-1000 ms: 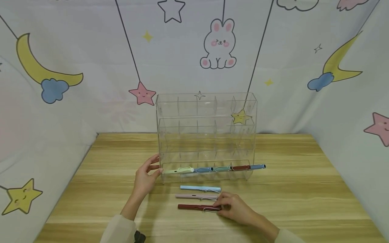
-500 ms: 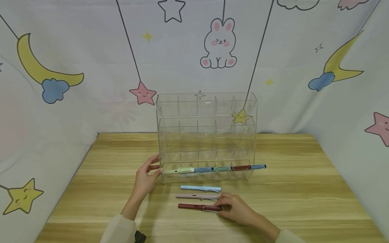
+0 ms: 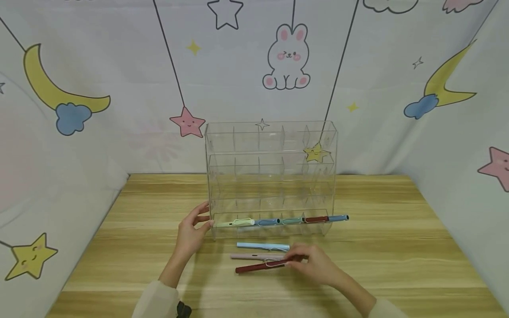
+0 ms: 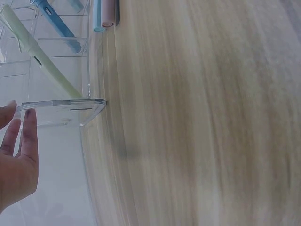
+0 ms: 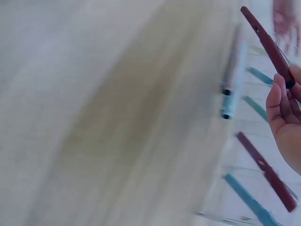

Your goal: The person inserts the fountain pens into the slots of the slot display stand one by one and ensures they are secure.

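My right hand [image 3: 314,265] pinches a dark red fountain pen [image 3: 254,266] by its clip end, with that end raised and tilted. My left hand [image 3: 191,232] grips the left side wall of a clear acrylic pen rack [image 3: 270,176], thumb on one face and fingers on the other, as the left wrist view shows. Beyond the red pen lie a pink pen [image 3: 248,256] and a light blue pen [image 3: 258,245] on the table. The rack's lowest row holds a pale green pen [image 4: 40,61], two blue ones, a green pen [image 3: 292,221] and another dark red pen [image 5: 265,172].
The rack's upper tiers are divided by clear partitions [image 3: 258,141]. A wood-grain table [image 3: 377,247] lies under everything. White cloth walls [image 3: 135,88] with printed moons, stars and a rabbit stand behind and at both sides.
My right hand has lifted the clip end of the dark red pen and moved slightly up and right, so the pen now slants. My left hand stays on the rack.
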{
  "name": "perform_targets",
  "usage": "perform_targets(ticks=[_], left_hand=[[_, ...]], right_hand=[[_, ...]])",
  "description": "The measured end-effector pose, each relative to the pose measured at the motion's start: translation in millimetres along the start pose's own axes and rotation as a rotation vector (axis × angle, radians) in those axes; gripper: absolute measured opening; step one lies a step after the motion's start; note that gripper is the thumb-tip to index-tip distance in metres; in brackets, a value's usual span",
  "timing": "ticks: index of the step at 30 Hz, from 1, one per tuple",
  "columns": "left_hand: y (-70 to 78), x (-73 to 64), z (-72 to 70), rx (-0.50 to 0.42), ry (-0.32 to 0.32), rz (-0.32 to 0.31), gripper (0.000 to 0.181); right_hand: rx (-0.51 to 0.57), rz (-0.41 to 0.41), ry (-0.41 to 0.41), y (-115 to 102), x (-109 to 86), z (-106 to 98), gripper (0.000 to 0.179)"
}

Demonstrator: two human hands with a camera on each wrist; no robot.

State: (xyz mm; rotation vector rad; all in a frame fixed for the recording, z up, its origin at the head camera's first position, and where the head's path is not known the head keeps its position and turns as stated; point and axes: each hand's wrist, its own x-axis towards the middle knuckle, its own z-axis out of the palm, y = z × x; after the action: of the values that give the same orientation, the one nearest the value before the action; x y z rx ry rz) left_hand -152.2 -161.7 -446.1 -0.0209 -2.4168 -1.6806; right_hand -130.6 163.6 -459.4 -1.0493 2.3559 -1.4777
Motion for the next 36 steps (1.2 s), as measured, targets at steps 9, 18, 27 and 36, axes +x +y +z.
perform_targets(ticks=[9,18,27,36], left_hand=[[-1.0,0.8,0.5,0.001,0.011,0.01,0.053],[1.4,-0.4,0.4,-0.014,0.006,0.01,0.052],[1.1,-0.4,0.5,-0.018,0.013,0.022,0.052],[2.7,-0.5,0.0,-0.014,0.008,0.005,0.052]], right_hand=[[0.07,-0.139,0.127,-26.7,15.6,-30.3,0.014],[-0.05,-0.021,0.257,-54.7,40.5,-56.2,0.011],[-0.145,0.063,0.317,-69.6,72.8,-61.5,0.013],[-0.207,0.114,0.338,-72.1,102.2,-47.1,0.015]])
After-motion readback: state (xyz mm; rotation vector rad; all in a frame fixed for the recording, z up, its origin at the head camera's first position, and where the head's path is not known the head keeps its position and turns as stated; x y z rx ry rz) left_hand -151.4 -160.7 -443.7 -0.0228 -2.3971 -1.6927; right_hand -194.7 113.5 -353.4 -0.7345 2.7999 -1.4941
